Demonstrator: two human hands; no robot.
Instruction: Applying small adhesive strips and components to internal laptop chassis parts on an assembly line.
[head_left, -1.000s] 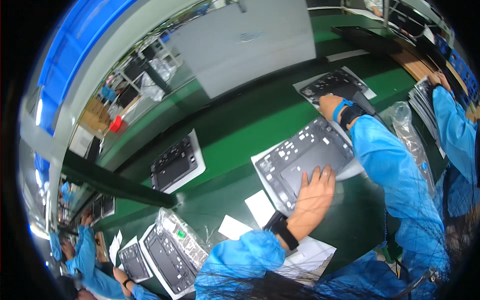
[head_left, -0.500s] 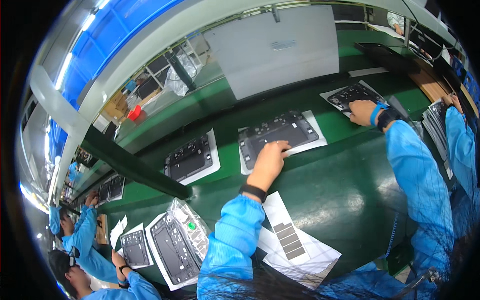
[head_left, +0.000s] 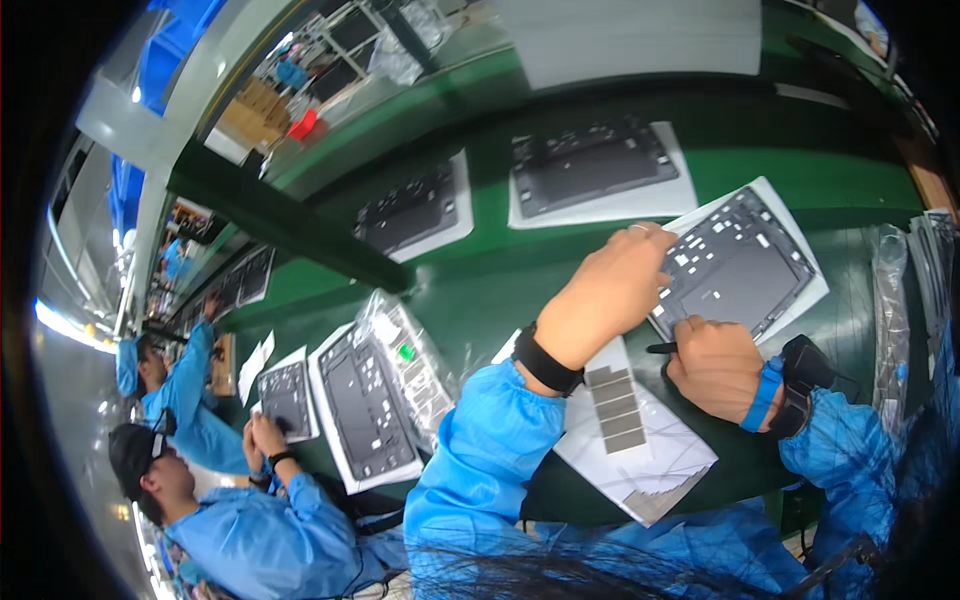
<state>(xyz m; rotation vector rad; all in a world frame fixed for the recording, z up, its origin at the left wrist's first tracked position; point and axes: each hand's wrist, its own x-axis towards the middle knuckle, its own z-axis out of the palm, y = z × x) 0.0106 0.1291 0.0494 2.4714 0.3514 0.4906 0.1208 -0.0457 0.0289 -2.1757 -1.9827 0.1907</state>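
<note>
A black tablet housing (head_left: 742, 270) with small white pads lies aslant on a white sheet (head_left: 808, 268) in front of me. My left hand (head_left: 612, 292) grips its left edge, fingers curled at the rim, their tips partly hidden. Near the housing's lower corner is my right hand (head_left: 716, 372), closed around a dark pen-like tool (head_left: 661, 348) whose end sticks out to the left. Below my left hand, a white sheet with grey rectangular strips (head_left: 618, 408) lies over other papers (head_left: 665, 455).
Two more black housings (head_left: 590, 165) (head_left: 412, 212) lie on sheets on the green bench beyond. At left are another housing (head_left: 368, 400), a clear bag of parts (head_left: 412, 362) and co-workers in blue (head_left: 255, 530). A green post (head_left: 290, 225) slants across; plastic wrap (head_left: 888, 330) lies right.
The right-hand housing and its sheet have come nearer to me. My left hand has left the middle housing for this one; my right hand has drawn back toward me. The view has shifted.
</note>
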